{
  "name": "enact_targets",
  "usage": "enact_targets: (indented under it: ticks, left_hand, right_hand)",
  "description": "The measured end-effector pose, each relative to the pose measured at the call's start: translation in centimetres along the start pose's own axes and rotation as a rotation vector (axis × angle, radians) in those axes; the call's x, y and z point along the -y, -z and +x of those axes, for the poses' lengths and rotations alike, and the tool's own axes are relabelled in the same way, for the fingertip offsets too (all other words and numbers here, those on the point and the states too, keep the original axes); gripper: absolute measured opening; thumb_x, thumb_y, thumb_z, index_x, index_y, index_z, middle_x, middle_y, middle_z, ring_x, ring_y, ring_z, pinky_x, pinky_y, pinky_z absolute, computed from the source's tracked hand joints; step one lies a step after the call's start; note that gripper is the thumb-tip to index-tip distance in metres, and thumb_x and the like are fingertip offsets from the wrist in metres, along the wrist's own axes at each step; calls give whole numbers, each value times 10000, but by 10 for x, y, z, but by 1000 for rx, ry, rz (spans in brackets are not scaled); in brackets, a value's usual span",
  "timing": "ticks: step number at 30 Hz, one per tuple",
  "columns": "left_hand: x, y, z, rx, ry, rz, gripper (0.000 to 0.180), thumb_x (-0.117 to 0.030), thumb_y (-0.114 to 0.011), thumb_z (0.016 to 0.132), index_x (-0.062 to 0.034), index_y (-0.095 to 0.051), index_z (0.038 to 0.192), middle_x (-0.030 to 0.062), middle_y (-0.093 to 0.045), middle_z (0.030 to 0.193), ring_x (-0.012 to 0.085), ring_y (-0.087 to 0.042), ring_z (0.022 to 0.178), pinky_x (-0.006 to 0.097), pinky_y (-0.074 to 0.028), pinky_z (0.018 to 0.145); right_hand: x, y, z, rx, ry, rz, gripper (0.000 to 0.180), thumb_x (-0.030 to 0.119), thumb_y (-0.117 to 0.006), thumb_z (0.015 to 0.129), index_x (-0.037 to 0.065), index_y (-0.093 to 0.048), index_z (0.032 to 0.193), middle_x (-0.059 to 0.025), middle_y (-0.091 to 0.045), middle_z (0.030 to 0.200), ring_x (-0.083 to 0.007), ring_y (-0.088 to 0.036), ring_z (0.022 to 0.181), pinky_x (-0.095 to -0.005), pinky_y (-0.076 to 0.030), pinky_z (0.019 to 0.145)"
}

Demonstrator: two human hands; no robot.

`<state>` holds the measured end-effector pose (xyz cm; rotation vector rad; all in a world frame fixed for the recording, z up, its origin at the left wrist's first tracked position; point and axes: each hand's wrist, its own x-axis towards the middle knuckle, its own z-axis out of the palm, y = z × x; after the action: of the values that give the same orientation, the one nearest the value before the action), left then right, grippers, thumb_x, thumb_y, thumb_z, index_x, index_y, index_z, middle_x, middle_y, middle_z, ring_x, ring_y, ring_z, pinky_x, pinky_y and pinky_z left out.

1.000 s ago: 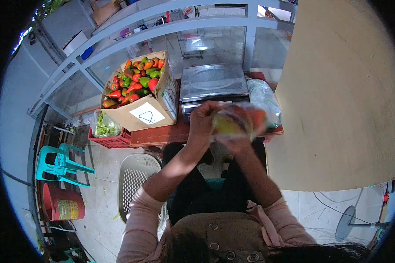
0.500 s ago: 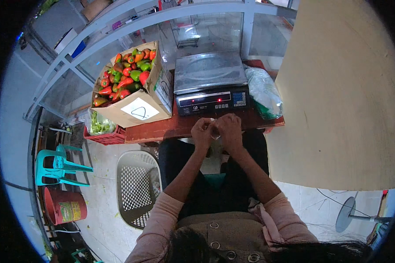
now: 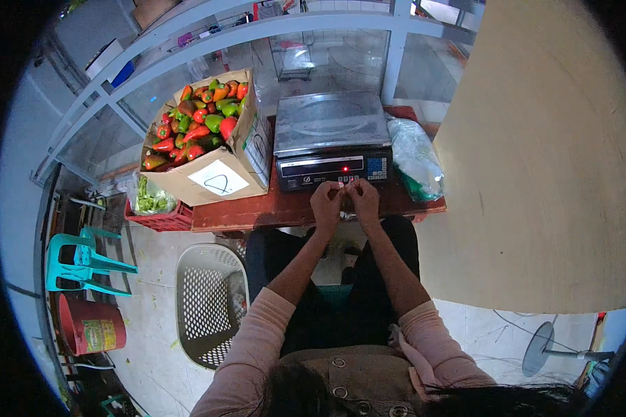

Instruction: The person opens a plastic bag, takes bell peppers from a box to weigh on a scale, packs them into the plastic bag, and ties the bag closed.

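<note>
1. On the floor (image 3: 156, 306), outside the near edge of the table (image 3: 233, 214): pale slotted basket (image 3: 205, 306), lower than the hands, off to the left.
2. Over the table's near edge, right of its middle: left hand (image 3: 325, 203) and right hand (image 3: 364, 201), side by side, fingers curled in, tips almost meeting.
3. Between those tips: small pale bit (image 3: 341, 185), mostly covered. Read as pinched by both hands, neither nearer. Cannot tell its long axis, nor anything hanging beneath.
4. Key relation: straight ahead of the pinch, just beyond, front panel of the scale (image 3: 332, 135), long side parallel to the table's near edge. Cannot tell touching from hovering.
5. By the table's right edge, just beside the scale: plastic bag (image 3: 416, 158), nearer the right hand.
6. At the table's left end: cardboard box (image 3: 188, 189) heaped with red and green peppers (image 3: 196, 128), nearer the left hand.
7. Past the left edge, lower: red crate (image 3: 161, 220) with bagged greens (image 3: 151, 200).
8. Beyond the far edge: blue-grey railing (image 3: 394, 62).
</note>
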<state>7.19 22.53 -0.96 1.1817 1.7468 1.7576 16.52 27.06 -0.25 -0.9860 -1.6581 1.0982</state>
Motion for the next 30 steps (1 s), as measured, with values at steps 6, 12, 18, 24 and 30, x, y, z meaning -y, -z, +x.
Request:
enact_targets:
  ticks: [6,12,18,24,30]
  left_hand:
    - [-4,-10,-4,-165,-4,148,114,-42,-642,713,-12,-586,808,76,-590,748,149,-574,672,280,-458,617]
    - [1,-8,-7,-291,-54,77,137,-32,-634,717,5,-589,841,90,-596,764,157,-573,673,283,-456,616]
    - [5,-13,-1,-278,47,87,146,-26,-618,727,10,-592,866,93,-598,780,172,-582,736,289,-456,683]
    - [1,-13,-15,-267,72,28,140,-83,-568,791,-16,-597,910,116,-594,924,229,-570,838,330,-433,739]
    - [5,5,-24,-54,62,108,233,-178,-464,868,-45,-572,1026,99,-563,1080,266,-435,1135,417,-229,981]
  right_hand:
    - [-8,-3,6,-38,14,-74,153,151,-599,775,2,-568,758,-80,-570,715,-147,-543,666,-286,-426,623]
    - [-2,-8,5,3,8,-68,107,97,-610,744,2,-584,786,-72,-600,769,-157,-567,714,-290,-434,662]
    - [12,-4,9,-3,20,-66,106,89,-628,713,22,-589,786,-85,-602,756,-200,-584,721,-317,-444,667]
    - [-1,-5,8,-29,100,-186,94,57,-624,705,17,-576,775,-85,-596,762,-209,-577,700,-319,-434,669]
    - [-4,-15,4,-77,103,-284,74,41,-613,711,9,-562,753,-81,-590,769,-223,-573,711,-319,-439,659]
